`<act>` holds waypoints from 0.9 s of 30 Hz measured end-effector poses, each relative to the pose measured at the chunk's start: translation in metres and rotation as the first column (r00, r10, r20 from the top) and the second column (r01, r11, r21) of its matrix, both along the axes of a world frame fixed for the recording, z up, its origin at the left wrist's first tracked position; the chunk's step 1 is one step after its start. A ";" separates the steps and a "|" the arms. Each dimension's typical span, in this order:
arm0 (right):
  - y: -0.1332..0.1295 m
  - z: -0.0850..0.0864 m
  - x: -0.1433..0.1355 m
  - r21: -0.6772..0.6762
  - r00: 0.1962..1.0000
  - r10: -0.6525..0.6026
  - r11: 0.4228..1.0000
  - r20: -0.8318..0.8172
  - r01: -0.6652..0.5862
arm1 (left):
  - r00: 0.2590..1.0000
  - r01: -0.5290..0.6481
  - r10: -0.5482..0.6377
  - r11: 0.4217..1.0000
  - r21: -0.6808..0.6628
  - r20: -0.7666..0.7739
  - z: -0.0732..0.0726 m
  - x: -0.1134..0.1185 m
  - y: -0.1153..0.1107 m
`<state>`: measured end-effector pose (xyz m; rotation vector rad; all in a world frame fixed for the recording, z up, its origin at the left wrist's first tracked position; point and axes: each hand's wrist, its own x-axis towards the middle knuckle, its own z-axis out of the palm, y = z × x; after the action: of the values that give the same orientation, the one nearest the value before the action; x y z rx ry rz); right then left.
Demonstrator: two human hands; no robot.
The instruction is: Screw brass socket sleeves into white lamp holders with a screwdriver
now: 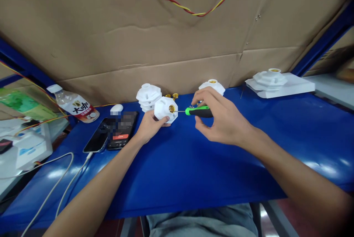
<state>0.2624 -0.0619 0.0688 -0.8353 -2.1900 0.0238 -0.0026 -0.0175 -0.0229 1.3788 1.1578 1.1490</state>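
Observation:
My left hand [152,125] grips a white octagonal lamp holder [162,108], tilted so that its brass-coloured socket faces right. A screwdriver [200,111] with a green and black handle lies in my right hand [221,117], fingers closed round it. Its thin shaft points left, and the tip reaches into the socket; the exact contact is hidden. Just behind the held piece rises a stack of white lamp holders [149,93]. Loose brass threaded shells [175,96] sit beside that stack. Partly covered by my right hand, another white lamp holder [212,86] stands behind it.
At the left are a drink bottle [73,103], two phones [123,130], a white oval case [116,109] and a charging cable [74,172]. More lamp holders [269,79] rest on a white box at the right. Cardboard [166,37] backs the blue table [177,178]; twisted wires [188,10] hang above.

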 end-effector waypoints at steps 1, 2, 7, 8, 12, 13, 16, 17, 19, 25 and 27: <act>0.001 0.001 0.001 0.016 1.000 0.001 1.000 -0.003 -0.001 | 1.000 0.003 -0.003 1.000 0.000 -0.004 0.000 0.000 0.000; 0.001 0.001 0.002 0.023 1.000 0.000 1.000 -0.001 0.000 | 1.000 0.006 -0.006 1.000 0.001 -0.007 0.000 -0.001 0.000; 0.001 -0.001 0.007 0.042 0.998 -0.011 0.999 0.068 0.008 | 0.999 0.023 -0.024 1.000 0.017 0.028 0.005 0.000 -0.001; 0.000 -0.001 0.008 0.048 0.995 -0.008 0.999 0.096 0.003 | 0.999 0.027 -0.028 1.000 0.015 0.032 0.006 0.001 -0.002; 0.000 0.000 0.009 0.095 0.972 -0.017 0.995 0.233 -0.005 | 0.999 0.037 -0.037 0.999 0.019 0.018 0.006 0.002 -0.002; 0.000 0.000 0.009 0.111 0.965 -0.027 0.994 0.262 -0.003 | 0.999 0.040 -0.040 0.999 0.027 0.009 0.005 0.002 -0.002; 0.000 -0.002 0.007 0.174 0.954 -0.073 0.984 0.291 0.022 | 0.999 0.041 -0.040 0.998 0.044 -0.005 0.003 0.002 -0.003; 0.000 -0.004 0.006 0.196 0.956 -0.096 0.980 0.276 0.041 | 0.999 0.038 -0.038 0.998 0.044 -0.006 0.003 0.003 -0.003; -0.001 -0.007 0.003 0.224 0.961 -0.155 0.969 0.229 0.103 | 0.999 0.035 -0.034 0.998 0.044 -0.009 0.003 0.004 -0.004; -0.002 -0.010 -0.003 0.152 0.928 -0.343 0.935 0.144 0.322 | 0.999 0.043 -0.042 0.998 0.055 -0.018 0.002 0.003 -0.003; -0.001 -0.005 -0.001 0.069 0.968 -0.226 0.973 0.107 0.220 | 0.999 0.047 -0.047 0.998 0.048 -0.008 0.002 0.001 -0.003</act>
<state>0.2613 -0.0626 0.0637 -1.0693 -2.1783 -0.2008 -0.0015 -0.0201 -0.0209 1.4406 1.1037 1.1461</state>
